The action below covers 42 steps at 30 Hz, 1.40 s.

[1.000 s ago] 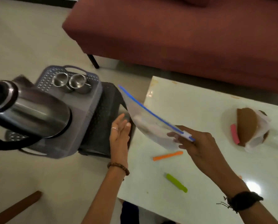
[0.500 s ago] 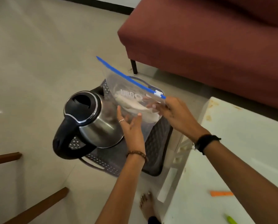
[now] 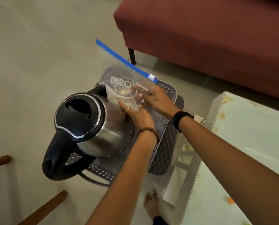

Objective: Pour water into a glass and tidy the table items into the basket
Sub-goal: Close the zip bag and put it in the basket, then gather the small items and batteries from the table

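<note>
1. Two hands over the basket point(image 3: 165, 148), which sits on the floor beside the bench point(image 3: 249, 130).
2. Left hand point(image 3: 139, 116), fingers straight, presses the zip bag point(image 3: 127, 82).
3. Right hand point(image 3: 158, 99) pinches the bag's corner.
4. Kettle point(image 3: 93, 125) stands in the basket, touching the bag.

A maroon sofa point(image 3: 208, 34) stands on the tiled floor point(image 3: 38, 51) beside brown wooden bars point(image 3: 43, 208)
</note>
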Each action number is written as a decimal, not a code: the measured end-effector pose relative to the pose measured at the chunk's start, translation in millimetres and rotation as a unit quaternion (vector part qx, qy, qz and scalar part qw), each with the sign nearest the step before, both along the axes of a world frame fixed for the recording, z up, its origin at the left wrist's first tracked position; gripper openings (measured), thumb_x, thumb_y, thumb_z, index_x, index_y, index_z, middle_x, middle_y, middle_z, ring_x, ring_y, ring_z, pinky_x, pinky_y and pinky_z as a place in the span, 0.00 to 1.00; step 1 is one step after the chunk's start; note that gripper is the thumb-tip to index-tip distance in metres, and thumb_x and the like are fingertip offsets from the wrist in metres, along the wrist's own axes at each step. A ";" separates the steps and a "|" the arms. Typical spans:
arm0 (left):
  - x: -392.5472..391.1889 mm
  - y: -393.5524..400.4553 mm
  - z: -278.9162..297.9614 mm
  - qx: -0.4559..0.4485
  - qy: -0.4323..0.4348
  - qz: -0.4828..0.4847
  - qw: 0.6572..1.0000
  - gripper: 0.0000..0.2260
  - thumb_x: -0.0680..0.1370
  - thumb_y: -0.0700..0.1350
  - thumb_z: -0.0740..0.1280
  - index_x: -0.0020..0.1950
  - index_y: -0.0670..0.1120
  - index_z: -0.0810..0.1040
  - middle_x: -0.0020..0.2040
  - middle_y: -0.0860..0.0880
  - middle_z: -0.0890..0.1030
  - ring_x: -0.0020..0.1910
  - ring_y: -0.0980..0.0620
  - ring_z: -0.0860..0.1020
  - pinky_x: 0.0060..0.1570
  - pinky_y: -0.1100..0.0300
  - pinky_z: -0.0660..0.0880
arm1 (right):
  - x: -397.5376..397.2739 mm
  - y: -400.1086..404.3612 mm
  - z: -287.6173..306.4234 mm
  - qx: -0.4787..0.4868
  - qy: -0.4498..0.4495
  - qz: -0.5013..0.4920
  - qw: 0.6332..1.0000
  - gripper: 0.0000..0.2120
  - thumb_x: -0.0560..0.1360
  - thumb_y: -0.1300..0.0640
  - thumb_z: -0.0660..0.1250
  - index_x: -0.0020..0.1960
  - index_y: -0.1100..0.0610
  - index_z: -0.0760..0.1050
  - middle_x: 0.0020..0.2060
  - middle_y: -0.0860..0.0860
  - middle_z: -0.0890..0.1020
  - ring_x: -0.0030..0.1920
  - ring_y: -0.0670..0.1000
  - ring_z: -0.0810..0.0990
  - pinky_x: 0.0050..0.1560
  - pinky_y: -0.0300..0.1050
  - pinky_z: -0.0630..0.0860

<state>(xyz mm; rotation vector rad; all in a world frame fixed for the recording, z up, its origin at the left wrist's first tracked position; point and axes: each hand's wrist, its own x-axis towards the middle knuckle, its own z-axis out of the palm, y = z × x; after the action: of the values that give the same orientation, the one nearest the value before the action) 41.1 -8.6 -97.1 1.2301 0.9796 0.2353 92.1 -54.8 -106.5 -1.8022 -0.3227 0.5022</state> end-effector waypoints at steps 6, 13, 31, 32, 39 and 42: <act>-15.3 -8.9 1.5 0.032 -0.003 -0.029 0.999 0.31 0.76 0.30 0.58 0.74 0.49 0.50 0.73 0.40 0.59 0.69 0.46 0.64 0.70 0.51 0.64 | -15.7 -33.2 -1.9 0.015 -0.006 -0.104 0.994 0.14 0.71 0.61 0.69 0.56 0.57 0.74 0.44 0.48 0.82 0.45 0.42 0.81 0.49 0.38 0.78; -101.9 -77.6 10.3 0.195 -0.089 -0.242 0.946 0.15 0.76 0.37 0.63 0.53 0.57 0.71 0.55 0.53 0.74 0.54 0.66 0.73 0.58 0.68 0.71 | -105.9 -117.3 0.0 0.002 0.015 -0.251 0.968 0.08 0.75 0.61 0.65 0.53 0.55 0.77 0.42 0.50 0.83 0.43 0.45 0.83 0.48 0.40 0.80; -214.3 -271.3 -75.1 0.434 0.011 -0.715 0.548 0.23 0.77 0.39 0.58 0.72 0.51 0.61 0.72 0.46 0.65 0.70 0.48 0.62 0.66 0.55 0.62 | -347.9 -414.6 -40.6 -0.170 0.182 -0.488 0.836 0.09 0.74 0.67 0.62 0.45 0.55 0.78 0.39 0.51 0.82 0.40 0.51 0.80 0.43 0.49 0.76; -215.1 -275.5 -81.2 0.458 0.027 -0.719 0.522 0.24 0.78 0.40 0.57 0.73 0.51 0.58 0.72 0.46 0.63 0.71 0.48 0.61 0.66 0.55 0.62 | -353.3 -421.2 -42.7 -0.191 0.173 -0.492 0.832 0.09 0.75 0.65 0.62 0.46 0.56 0.78 0.40 0.51 0.82 0.41 0.50 0.80 0.43 0.46 0.76; -222.5 -288.7 -100.1 0.573 0.053 -0.693 0.434 0.22 0.77 0.34 0.56 0.70 0.47 0.64 0.60 0.44 0.72 0.56 0.44 0.72 0.51 0.52 0.68 | -377.4 -462.2 -62.3 -0.365 0.130 -0.477 0.789 0.10 0.76 0.63 0.60 0.54 0.56 0.75 0.52 0.53 0.79 0.51 0.53 0.75 0.41 0.43 0.68; -222.6 -291.6 -102.6 0.579 0.045 -0.689 0.433 0.20 0.76 0.31 0.56 0.67 0.44 0.68 0.55 0.42 0.75 0.53 0.41 0.73 0.49 0.51 0.68 | -382.0 -475.3 -70.9 -0.398 0.137 -0.458 0.783 0.12 0.75 0.65 0.60 0.56 0.58 0.75 0.52 0.55 0.78 0.51 0.56 0.74 0.42 0.46 0.70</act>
<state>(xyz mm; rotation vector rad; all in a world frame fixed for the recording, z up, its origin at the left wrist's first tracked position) -181.5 -300.2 -199.8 2.9249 -0.6752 -0.6358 -289.8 -530.1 -177.4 -2.3494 1.1102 0.1675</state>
